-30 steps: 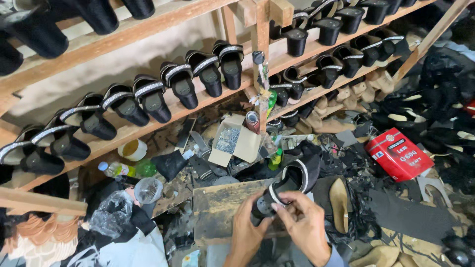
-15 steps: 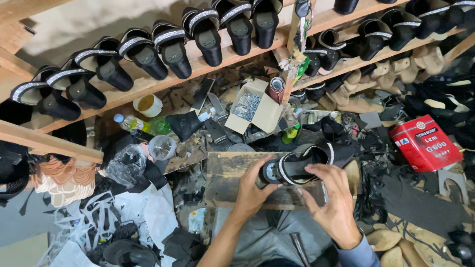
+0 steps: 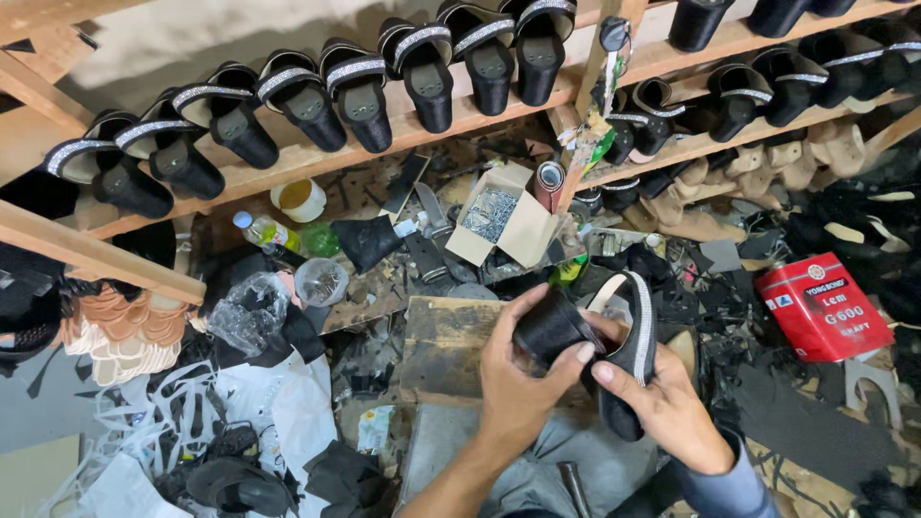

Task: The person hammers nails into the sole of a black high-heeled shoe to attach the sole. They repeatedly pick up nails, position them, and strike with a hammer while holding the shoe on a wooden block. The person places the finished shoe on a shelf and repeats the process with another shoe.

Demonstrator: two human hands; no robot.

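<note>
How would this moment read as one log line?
left hand: grips block heel | right hand: holds black sandal | below: wooden board | behind: open cardboard box

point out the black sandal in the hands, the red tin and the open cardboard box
black sandal (image 3: 628,360), head view, on its black side below the glittery strap
red tin (image 3: 823,307), head view, on its red face
open cardboard box (image 3: 526,233), head view, on the right flap

Nail box (image 3: 499,223) behind sandal (image 3: 628,360), probably on bench (image 3: 446,336)

I see soft, even light from above, sharp in the middle, darker and bent at the edges, no glare.
</note>
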